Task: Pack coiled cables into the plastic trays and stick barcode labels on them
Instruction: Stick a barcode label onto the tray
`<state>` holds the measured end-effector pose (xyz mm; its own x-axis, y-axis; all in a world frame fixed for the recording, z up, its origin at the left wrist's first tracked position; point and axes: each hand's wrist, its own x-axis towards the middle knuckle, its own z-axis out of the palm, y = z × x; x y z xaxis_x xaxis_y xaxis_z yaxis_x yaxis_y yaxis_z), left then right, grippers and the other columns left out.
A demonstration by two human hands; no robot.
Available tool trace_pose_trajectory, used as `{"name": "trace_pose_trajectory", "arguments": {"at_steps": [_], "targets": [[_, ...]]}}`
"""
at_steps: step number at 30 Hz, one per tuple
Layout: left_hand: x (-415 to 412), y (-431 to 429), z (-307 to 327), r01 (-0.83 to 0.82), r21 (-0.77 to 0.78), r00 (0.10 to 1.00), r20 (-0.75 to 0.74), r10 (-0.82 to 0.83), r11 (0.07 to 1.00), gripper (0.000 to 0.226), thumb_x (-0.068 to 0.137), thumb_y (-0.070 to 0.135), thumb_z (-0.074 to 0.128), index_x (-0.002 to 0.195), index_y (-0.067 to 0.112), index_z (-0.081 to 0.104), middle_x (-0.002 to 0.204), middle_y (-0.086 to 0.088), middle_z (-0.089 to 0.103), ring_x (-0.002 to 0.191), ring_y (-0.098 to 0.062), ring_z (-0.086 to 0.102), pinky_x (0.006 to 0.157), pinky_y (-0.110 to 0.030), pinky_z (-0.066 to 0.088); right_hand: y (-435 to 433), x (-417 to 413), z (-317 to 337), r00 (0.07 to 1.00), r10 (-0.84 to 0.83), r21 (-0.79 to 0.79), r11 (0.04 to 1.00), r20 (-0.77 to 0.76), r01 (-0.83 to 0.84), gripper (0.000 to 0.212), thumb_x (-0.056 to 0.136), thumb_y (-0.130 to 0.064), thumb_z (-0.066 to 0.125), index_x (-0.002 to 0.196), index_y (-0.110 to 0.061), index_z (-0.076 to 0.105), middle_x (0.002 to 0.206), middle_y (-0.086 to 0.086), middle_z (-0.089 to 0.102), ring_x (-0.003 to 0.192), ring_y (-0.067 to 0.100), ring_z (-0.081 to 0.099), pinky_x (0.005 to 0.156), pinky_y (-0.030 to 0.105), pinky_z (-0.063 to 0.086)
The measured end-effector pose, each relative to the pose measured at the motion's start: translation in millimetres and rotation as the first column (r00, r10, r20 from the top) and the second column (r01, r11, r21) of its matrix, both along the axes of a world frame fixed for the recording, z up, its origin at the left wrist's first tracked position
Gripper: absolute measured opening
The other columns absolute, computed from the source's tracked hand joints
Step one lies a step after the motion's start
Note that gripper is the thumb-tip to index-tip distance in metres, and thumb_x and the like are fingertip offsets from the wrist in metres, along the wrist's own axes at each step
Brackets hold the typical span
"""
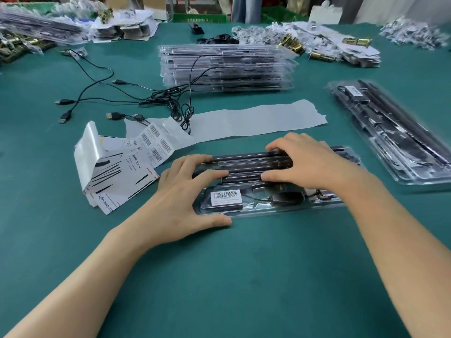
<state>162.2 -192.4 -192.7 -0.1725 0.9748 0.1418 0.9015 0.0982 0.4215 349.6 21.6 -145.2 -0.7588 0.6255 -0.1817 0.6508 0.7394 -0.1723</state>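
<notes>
A clear plastic tray (263, 212) lies on the green table in front of me, holding black rods and a coiled cable. A white barcode label (227, 196) is stuck on its left front part. My left hand (185, 191) grips the tray's left end, fingers over the top and thumb at the front edge. My right hand (302, 162) rests on the rods with its fingers spread, pressing down. Loose black USB cables (117, 96) lie tangled at the back left. A sheet of barcode labels (153, 140) lies left of the tray.
A stack of packed trays (227, 67) stands behind at centre. Two more packed trays (395, 132) lie at the right. A long strip of white backing paper (256, 120) lies behind my hands. Printed cards (117, 176) sit at the left. Piles of bagged parts line the far edge.
</notes>
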Motion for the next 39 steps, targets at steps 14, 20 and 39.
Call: {"name": "trace_pose_trajectory", "arguments": {"at_steps": [14,20,39], "targets": [[-12.3,4.8,-4.6,-0.132,0.147,0.963,0.253,0.092,0.98,0.08,0.081,0.076,0.059,0.149,0.039,0.038,0.145,0.026,0.03,0.142,0.008,0.025,0.113,-0.013,0.022,17.0,14.2,5.0,0.99,0.012,-0.168,0.985,-0.141,-0.036,0.086,0.042,-0.089,0.072,0.108,-0.038,0.054,0.105,-0.021,0.041,0.096,-0.002,0.046,0.075,0.021,0.038],[-10.7,11.5,-1.6,-0.382,0.076,0.654,0.727,0.211,0.921,0.044,0.091,0.045,0.061,0.13,0.027,0.057,0.111,0.01,0.07,0.094,-0.002,0.069,0.078,-0.018,0.055,14.6,27.5,20.4,0.957,-0.076,-0.212,0.977,-0.279,0.016,0.076,0.045,-0.085,0.077,0.102,-0.04,0.055,0.103,-0.024,0.053,0.096,-0.011,0.05,0.071,0.014,0.036],[13.1,9.5,5.6,-0.264,0.088,0.488,0.871,0.054,0.961,0.015,0.089,0.032,0.071,0.099,0.022,0.077,0.085,-0.007,0.073,0.075,-0.018,0.068,0.06,-0.025,0.056,165.8,126.9,42.4,0.568,-0.705,-0.253,0.695,-0.425,0.673,0.057,0.078,-0.058,0.082,0.11,-0.017,0.057,0.113,0.007,0.055,0.098,0.029,0.052,0.082,0.042,0.046]]}}
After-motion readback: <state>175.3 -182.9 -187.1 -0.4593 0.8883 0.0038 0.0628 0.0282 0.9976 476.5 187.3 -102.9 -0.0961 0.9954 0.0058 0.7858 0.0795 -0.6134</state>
